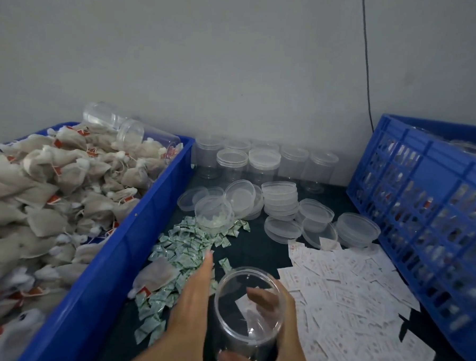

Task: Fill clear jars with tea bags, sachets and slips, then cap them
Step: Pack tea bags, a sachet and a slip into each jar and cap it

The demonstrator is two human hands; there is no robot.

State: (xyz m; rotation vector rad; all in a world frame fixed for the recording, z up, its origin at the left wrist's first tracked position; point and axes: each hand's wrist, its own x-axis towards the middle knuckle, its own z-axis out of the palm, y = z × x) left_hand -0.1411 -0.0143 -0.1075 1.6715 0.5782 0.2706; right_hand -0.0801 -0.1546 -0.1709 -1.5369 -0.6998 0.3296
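My right hand (pixel 287 345) is wrapped around a clear open jar (pixel 250 270), tilted toward me, low in the middle. A white slip (pixel 242 304) lies inside it. My left hand (pixel 195 296) stretches forward beside the jar, fingers flat over the pile of green-and-white sachets (pixel 183 246), holding nothing. A loose tea bag (pixel 157 275) lies on the sachets just left of that hand. White slips (pixel 344 290) are spread to the right of the jar. Several clear lids (pixel 280 199) and empty jars (pixel 262 161) stand at the back.
A blue bin (pixel 135 230) heaped with tea bags (pixel 51 192) fills the left side, with two empty jars (pixel 148 137) lying on the heap. A blue lattice crate (pixel 428 218) walls off the right. A grey wall and a black cable (pixel 367 63) are behind.
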